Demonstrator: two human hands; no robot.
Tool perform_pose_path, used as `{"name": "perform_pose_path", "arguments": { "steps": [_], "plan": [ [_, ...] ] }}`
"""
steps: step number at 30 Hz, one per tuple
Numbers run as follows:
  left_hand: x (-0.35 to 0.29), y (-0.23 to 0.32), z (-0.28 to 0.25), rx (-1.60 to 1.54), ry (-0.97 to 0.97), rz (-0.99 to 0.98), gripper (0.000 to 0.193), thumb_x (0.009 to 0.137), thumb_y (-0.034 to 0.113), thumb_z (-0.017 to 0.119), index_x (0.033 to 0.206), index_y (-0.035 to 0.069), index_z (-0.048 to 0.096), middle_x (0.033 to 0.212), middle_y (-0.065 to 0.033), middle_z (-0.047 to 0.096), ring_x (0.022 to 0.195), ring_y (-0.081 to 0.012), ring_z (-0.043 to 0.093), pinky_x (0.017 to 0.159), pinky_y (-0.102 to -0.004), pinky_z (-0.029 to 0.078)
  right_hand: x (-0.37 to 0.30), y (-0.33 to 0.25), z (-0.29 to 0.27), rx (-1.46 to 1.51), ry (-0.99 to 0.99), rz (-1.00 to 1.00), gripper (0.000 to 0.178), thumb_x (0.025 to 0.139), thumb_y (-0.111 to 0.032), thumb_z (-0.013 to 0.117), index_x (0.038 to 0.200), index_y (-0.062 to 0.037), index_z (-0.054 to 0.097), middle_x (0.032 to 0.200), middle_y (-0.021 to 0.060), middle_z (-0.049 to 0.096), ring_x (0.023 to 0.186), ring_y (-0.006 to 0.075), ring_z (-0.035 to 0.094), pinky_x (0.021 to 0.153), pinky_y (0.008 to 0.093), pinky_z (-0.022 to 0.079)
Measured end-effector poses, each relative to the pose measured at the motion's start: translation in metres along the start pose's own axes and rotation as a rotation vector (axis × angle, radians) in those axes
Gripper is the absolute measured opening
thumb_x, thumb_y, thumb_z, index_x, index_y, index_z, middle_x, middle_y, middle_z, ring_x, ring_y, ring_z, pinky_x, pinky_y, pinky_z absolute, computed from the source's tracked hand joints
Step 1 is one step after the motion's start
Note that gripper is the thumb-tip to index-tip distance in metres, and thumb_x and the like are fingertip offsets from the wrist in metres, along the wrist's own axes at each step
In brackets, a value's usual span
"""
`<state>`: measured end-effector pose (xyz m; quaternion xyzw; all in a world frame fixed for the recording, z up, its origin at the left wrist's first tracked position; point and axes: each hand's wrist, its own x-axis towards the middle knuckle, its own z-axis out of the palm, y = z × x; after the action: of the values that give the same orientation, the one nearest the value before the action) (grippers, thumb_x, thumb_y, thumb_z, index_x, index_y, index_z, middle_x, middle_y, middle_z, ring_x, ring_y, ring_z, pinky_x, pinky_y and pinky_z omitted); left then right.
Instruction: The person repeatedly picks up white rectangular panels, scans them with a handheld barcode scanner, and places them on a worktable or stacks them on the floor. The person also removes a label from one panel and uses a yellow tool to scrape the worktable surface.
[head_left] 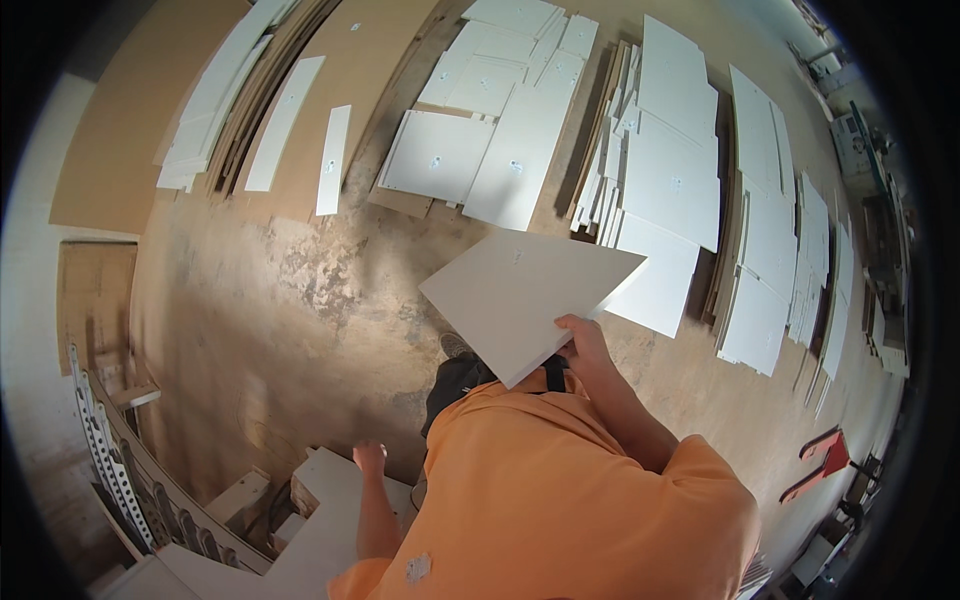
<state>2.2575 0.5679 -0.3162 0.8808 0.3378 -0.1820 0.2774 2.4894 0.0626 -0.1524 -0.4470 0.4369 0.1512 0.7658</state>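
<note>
My right hand (580, 342) grips a flat white panel (530, 290) by its near right edge, thumb over the top face. The panel is tilted in front of my body, above the floor, and has a small label near its far corner. Low at my left side, my left hand (369, 458) hangs by a white board surface (335, 500). Its fingers look curled, with a small pale spot beside them; what they hold, if anything, is too small to name.
Stacks of white panels (430, 155) lie ahead, with more stacks (670, 180) to the right. Large brown boards (340, 60) lie far left. A perforated metal rail (100, 450) curves at the lower left. A red pallet jack (825, 460) stands right.
</note>
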Motion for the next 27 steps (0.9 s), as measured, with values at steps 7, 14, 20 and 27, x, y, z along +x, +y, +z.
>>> {"name": "perform_pose_path", "arguments": {
  "steps": [7,14,20,27],
  "plan": [
    [0.238,0.212,-0.108,-0.050,0.032,0.032,0.019,0.078,0.014,0.057,0.078,-0.003,0.066,0.074,-0.0148,0.069,0.065,-0.0296,0.063,0.064,-0.0408,0.049,0.054,-0.030,0.095,0.179,0.067,-0.023,0.034,0.081,-0.012,0.064,0.105,0.0107,0.058,0.098,0.0167,0.060,0.084,0.0268,0.065,0.067,0.0383,0.055],
    [0.332,0.339,-0.112,-0.017,-0.030,0.255,0.019,0.078,0.013,0.056,0.076,-0.003,0.066,0.068,-0.0173,0.067,0.064,-0.0295,0.064,0.063,-0.0394,0.050,0.119,-0.085,0.185,0.129,0.165,-0.031,0.029,0.081,-0.010,0.063,0.100,0.0112,0.059,0.087,0.0149,0.061,0.072,0.0246,0.065,0.057,0.0341,0.054],
    [0.421,0.387,-0.124,0.043,-0.119,0.235,0.019,0.079,0.012,0.056,0.073,-0.004,0.066,0.065,-0.0160,0.068,0.061,-0.0252,0.069,0.062,-0.0381,0.053,0.150,-0.114,0.237,0.252,0.222,-0.071,0.028,0.081,-0.009,0.062,0.100,0.0112,0.058,0.090,0.0158,0.062,0.072,0.0247,0.065,0.058,0.0343,0.055],
    [0.539,0.476,-0.123,0.059,-0.200,0.373,0.019,0.080,0.012,0.055,0.074,-0.003,0.065,0.065,-0.0159,0.067,0.061,-0.0256,0.068,0.063,-0.0381,0.053,0.187,-0.119,0.300,0.306,0.385,-0.057,0.026,0.081,-0.009,0.061,0.103,0.0070,0.059,0.093,0.0135,0.061,0.073,0.0244,0.064,0.057,0.0349,0.053]
  ]
}}
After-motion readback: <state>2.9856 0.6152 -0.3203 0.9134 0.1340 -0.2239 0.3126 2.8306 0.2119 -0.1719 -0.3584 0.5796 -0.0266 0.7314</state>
